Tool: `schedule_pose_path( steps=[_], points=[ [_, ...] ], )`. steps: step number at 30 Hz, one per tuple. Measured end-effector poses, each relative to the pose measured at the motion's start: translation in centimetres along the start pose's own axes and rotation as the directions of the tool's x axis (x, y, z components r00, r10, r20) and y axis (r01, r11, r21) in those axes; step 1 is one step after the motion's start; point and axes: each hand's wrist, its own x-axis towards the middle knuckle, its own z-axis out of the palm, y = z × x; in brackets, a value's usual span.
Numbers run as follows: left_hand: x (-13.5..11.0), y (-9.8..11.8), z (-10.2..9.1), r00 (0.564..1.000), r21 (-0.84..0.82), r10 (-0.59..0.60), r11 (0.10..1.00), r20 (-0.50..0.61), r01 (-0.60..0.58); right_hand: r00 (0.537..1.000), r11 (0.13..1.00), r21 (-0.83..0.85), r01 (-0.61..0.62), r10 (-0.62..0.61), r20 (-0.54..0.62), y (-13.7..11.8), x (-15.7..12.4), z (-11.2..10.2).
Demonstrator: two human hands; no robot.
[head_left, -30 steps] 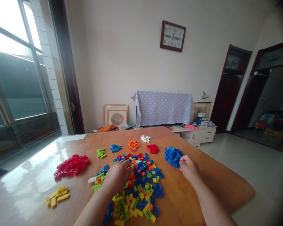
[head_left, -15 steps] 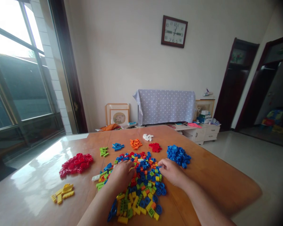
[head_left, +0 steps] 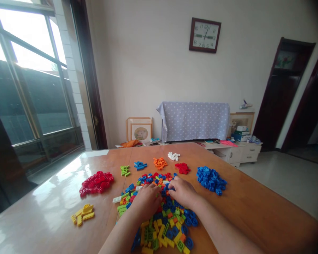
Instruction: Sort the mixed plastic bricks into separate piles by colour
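Note:
A mixed heap of toy building bricks [head_left: 163, 231] in blue, green, yellow, orange and red spreads over the table in front of me. Over its left middle lies my left hand [head_left: 148, 198], fingers bent down among the bricks and partly hidden. My right hand [head_left: 182, 189] is at the heap's upper right, its fingers curled inward against the pieces. Both hands look closed, but what their fingertips hold is hidden. Blue round pieces [head_left: 190, 218] lie below my right wrist. A white brick [head_left: 117, 199] sticks out at the heap's left edge.
Around the heap on the wooden table [head_left: 243, 211] are separate piles: red bricks [head_left: 96, 183], yellow bricks [head_left: 83, 214], green bricks [head_left: 125, 170], light blue bricks [head_left: 140, 165], orange bricks [head_left: 160, 163], white bricks [head_left: 173, 156], a smaller red pile [head_left: 182, 168] and blue bricks [head_left: 210, 180].
The view has turned left, so the scene sits farther right. My right hand has moved left over the heap, closer to my left hand, which stays on the bricks.

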Motion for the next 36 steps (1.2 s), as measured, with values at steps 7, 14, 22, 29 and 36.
schedule_pose_path(
  steps=[7,14,22,29,36],
  points=[
    [0.2,-0.1,0.2,1.0,-0.002,-0.015,1.0,-0.001,0.015,0.999,1.0,0.022,-0.006,0.006,-0.042,-0.1,-0.6,0.3],
    [0.4,-0.2,0.2,1.0,-0.018,-0.012,1.0,-0.009,0.011,0.996,0.995,0.099,0.004,0.005,-0.094,0.2,-1.3,-0.4],
    [0.6,-0.8,0.6,1.0,-0.028,-0.002,1.0,-0.022,0.001,0.946,0.94,0.273,-0.206,0.263,-0.192,6.4,-2.3,-3.2],
    [0.7,-1.0,0.8,0.998,-0.023,0.034,0.999,-0.051,-0.035,0.919,0.899,0.274,-0.341,0.38,-0.106,11.8,-5.2,-2.6],
    [0.8,-1.2,1.1,0.997,-0.02,0.033,0.999,-0.068,-0.034,0.88,0.915,0.207,-0.346,0.393,-0.268,13.6,-6.1,-3.4]
  ],
)
